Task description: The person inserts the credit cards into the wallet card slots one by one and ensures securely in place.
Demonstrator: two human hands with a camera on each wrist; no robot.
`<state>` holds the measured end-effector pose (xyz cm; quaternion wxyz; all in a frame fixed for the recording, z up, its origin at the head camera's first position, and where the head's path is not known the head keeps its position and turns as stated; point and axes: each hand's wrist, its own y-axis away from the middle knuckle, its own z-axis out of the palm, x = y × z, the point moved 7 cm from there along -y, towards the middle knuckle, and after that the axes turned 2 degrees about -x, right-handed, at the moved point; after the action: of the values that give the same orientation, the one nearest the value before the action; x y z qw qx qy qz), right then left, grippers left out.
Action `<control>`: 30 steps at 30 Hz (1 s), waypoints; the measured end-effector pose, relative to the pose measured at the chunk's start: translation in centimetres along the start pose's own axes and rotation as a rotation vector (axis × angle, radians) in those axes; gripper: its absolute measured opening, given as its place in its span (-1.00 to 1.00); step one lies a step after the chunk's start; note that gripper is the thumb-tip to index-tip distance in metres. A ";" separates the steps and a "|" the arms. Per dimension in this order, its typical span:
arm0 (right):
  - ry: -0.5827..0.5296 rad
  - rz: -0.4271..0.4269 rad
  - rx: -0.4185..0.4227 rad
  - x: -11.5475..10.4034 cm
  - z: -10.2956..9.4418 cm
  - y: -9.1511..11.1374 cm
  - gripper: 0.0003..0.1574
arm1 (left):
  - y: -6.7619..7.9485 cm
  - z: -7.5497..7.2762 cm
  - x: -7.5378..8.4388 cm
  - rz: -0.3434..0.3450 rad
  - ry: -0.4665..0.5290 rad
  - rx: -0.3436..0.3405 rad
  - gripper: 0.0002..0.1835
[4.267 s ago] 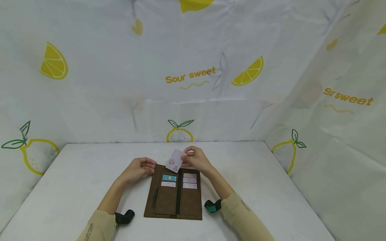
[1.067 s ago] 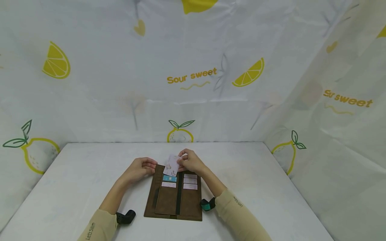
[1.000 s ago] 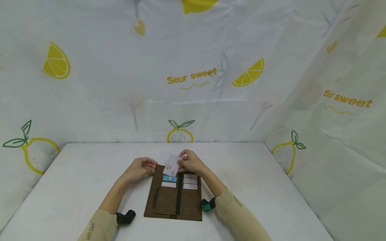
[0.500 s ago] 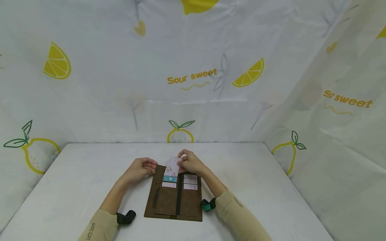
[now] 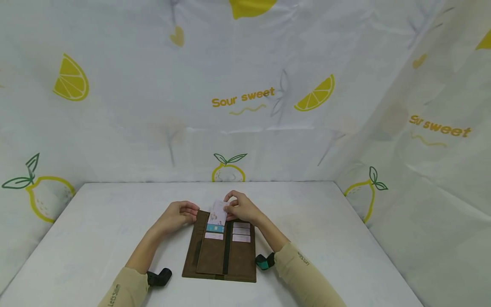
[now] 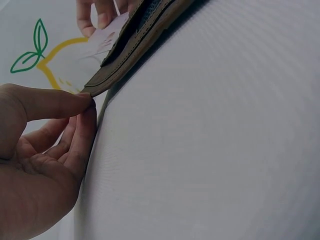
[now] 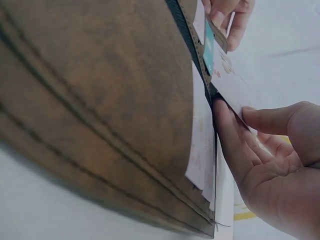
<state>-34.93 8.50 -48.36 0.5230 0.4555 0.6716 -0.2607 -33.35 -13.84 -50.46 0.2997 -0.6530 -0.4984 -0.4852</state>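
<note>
A brown wallet (image 5: 211, 256) lies unfolded on the white table. At its far left corner my left hand (image 5: 178, 217) pinches the edge between thumb and fingers, as the left wrist view also shows. My right hand (image 5: 243, 207) pinches a pale card with a floral print (image 5: 217, 213) by its right side. The card's lower end meets the top of the left panel, right above a blue card (image 5: 215, 228). Below that one a white card (image 5: 214, 236) sits in a slot. Several pale cards (image 7: 200, 135) fill the slots of the right panel.
A dark strip (image 5: 228, 251) runs down the wallet's middle. Black devices are strapped to the left wrist (image 5: 160, 277) and right wrist (image 5: 264, 261). Behind the table (image 5: 326, 238) hangs a white lemon-print cloth (image 5: 245, 140).
My right hand has brought the floral card left and down to the left panel's top, and the card has straightened from its tilt. The left hand keeps its place at the corner.
</note>
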 end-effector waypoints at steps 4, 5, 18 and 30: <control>0.015 -0.007 0.009 0.3 0.1 -0.1 -0.74 | 0.2 0.0 0.1 -0.006 -0.008 0.002 -0.67; 0.020 -0.005 0.012 0.3 0.1 -0.1 -0.74 | 0.2 0.0 0.1 -0.007 -0.007 0.002 -0.67; 0.098 -0.024 -0.017 0.1 0.2 0.1 -0.75 | -0.1 -0.1 -0.1 0.009 -0.009 -0.003 -0.66; 0.161 -0.048 -0.037 -0.3 0.4 0.2 -0.85 | -0.3 0.0 -0.5 -0.017 0.001 0.000 -0.68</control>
<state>-34.58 8.14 -48.18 0.4692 0.4492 0.7268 -0.2231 -33.68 -13.92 -51.01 0.2959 -0.6485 -0.5036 -0.4881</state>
